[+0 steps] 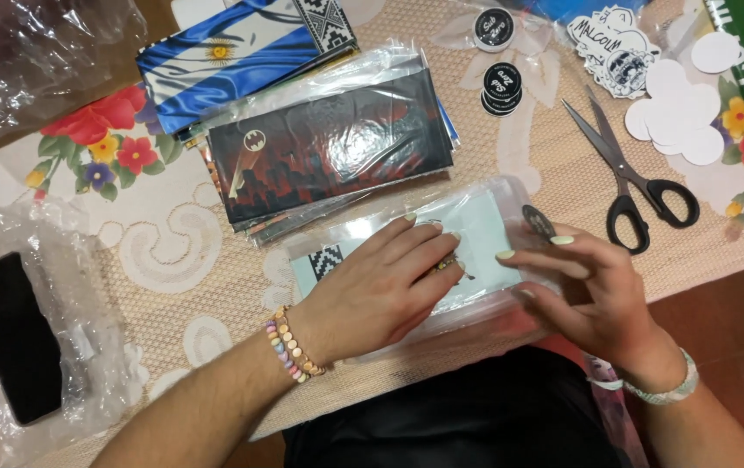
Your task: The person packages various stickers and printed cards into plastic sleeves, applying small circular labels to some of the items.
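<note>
Two hands are in view, a left hand (381, 290) and a right hand (593, 290), both on one clear plastic sleeve (476, 217). One pair of black-handled scissors (636, 178) lies at the right. One black phone (9, 336) lies at the near left. Three black round stickers show: one far (493, 29), a stacked one (502, 87) nearer, one (538, 223) on the sleeve.
</note>
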